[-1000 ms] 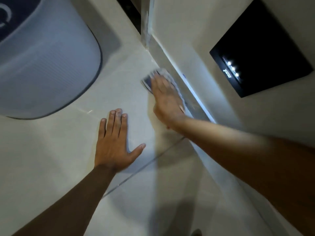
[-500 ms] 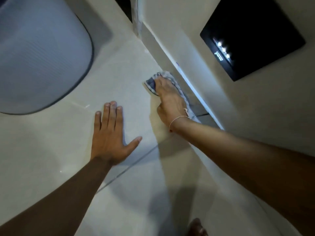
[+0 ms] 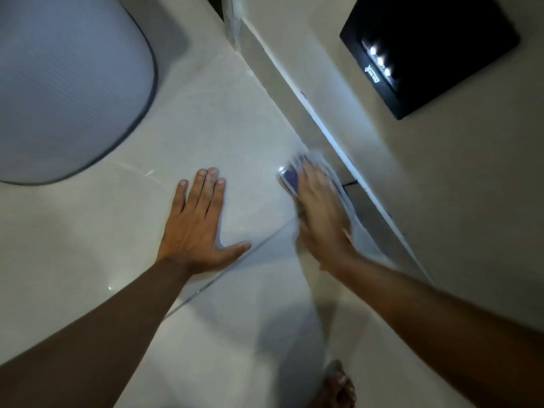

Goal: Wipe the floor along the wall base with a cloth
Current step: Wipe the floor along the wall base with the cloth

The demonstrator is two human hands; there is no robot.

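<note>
Blue-and-white cloth (image 3: 290,175), pale grey tiled floor (image 3: 223,119), black wall panel (image 3: 435,45), grey ribbed bin (image 3: 67,83)

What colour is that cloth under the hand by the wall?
The crumpled cloth looks dark blue with pale edges, blurred, in the head view.

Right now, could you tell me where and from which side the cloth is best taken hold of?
Take the cloth at its bunched dark fold beyond the right hand's fingertips, coming from the open floor side: the skirting blocks its other edge, and the palm covers the rest.
</note>
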